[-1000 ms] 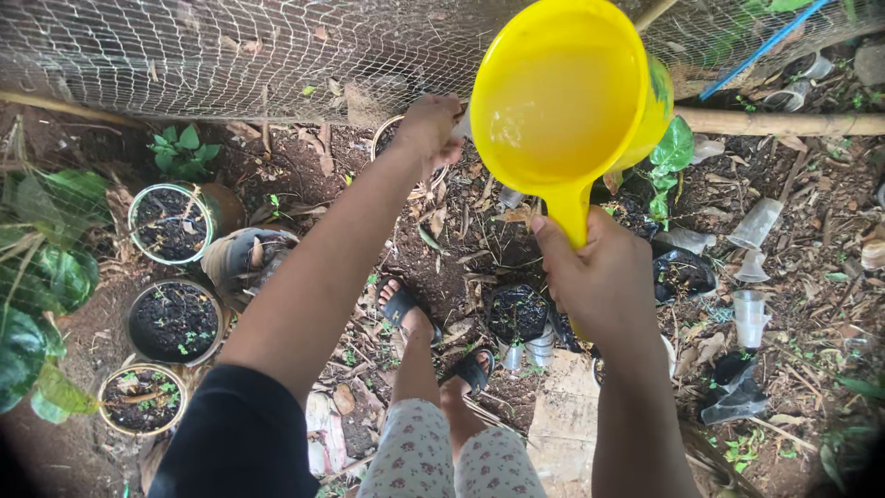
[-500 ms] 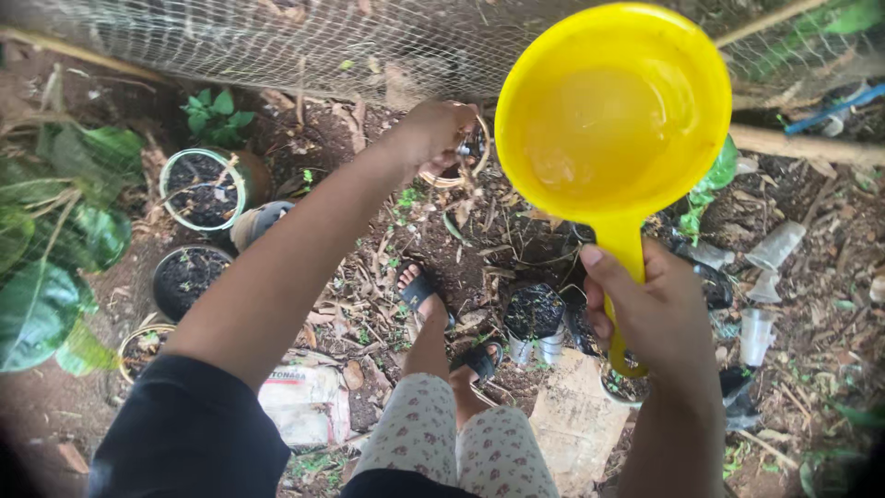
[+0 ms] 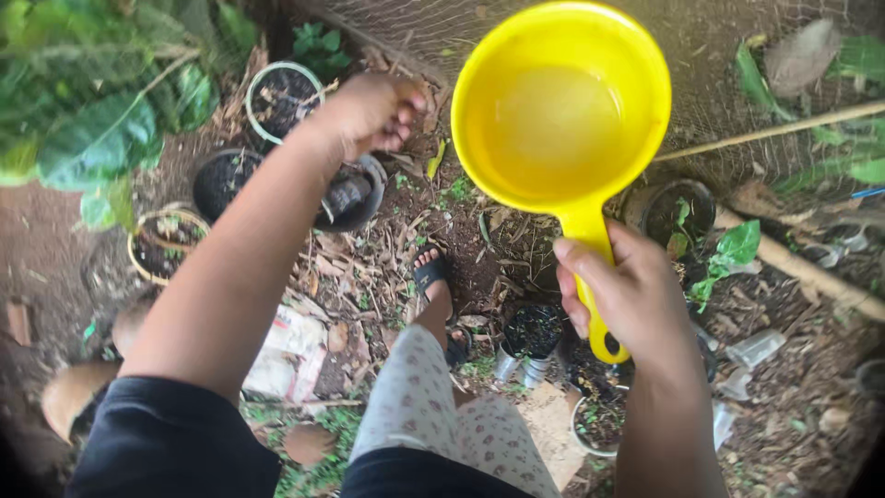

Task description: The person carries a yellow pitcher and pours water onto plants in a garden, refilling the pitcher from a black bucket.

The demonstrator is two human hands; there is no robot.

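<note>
Yellow water dipper (image 3: 560, 111) with water inside, handle wrapped by right hand (image 3: 625, 295) fingers, bowl above fingertips. Left hand (image 3: 369, 112) now curled loosely, apparently empty, pulled back from wire mesh (image 3: 701, 55) toward dark pot (image 3: 355, 195) below. View swung left since earlier; dipper kept level, unpoured.

One yellow dipper (image 3: 560, 111), two hands (image 3: 369, 112) (image 3: 627, 295), and perhaps four soil pots (image 3: 281, 97) left of the dipper.

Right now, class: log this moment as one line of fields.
right hand: grips yellow scoop by handle, water inside | left hand: fingers curled, above soil pots | netting fence behind
</note>
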